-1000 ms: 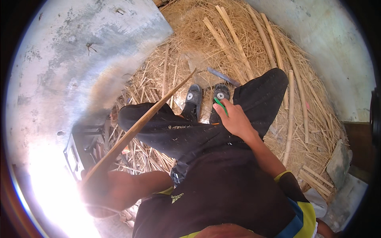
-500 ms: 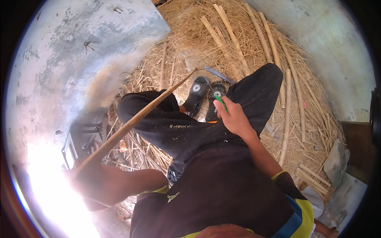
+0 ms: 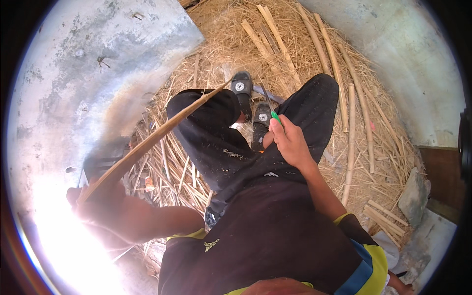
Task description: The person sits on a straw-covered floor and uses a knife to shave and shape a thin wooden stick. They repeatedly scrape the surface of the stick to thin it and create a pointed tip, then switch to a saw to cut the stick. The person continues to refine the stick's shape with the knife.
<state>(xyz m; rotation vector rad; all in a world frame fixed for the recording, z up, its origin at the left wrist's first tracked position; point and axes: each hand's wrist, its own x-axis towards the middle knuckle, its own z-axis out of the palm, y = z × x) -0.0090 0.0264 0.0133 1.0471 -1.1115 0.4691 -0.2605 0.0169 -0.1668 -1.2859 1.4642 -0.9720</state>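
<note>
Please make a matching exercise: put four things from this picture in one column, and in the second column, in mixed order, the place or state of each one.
Things:
1. long cane strip
2. green-handled tool
3. black sandals
4. flat grey stone

Places or states:
A. on the person's feet
B. in the right hand
C. at the right edge of the straw
D. held by the left hand, slanting up across the knee

Pairs: 1-D, 2-B, 3-A, 4-C

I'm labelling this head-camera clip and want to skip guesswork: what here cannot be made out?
- Left hand, head view: glare washes it out, so its grip on the long cane strip is unclear.
- Green-handled tool: the right hand covers most of it, and its working end is hidden.
- Dark object beside the straw: too shadowed to identify.
- Lower right corner: cut off by the lens rim.
</note>
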